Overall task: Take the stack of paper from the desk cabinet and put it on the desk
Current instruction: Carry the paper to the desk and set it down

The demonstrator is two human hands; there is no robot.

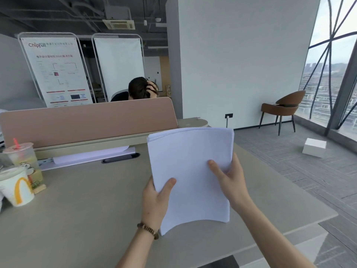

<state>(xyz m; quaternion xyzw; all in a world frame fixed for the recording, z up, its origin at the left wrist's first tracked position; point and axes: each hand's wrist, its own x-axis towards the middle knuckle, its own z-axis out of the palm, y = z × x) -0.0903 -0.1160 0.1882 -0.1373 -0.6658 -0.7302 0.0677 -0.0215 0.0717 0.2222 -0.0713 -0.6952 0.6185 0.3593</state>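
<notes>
Both hands hold the stack of paper (190, 175) in the air above the desk (87, 206), tilted up toward the camera with its lower edge bowed. The left hand (155, 202) grips the left edge, thumb pressed on the front sheet, the other fingers hidden behind. The right hand (230, 180) clasps the right edge the same way. A bracelet (147, 230) circles the left wrist. Two drink cups (16, 187) stand at the desk's left side, well apart from the paper, and a pen (120, 158) lies near the divider (87, 122).
</notes>
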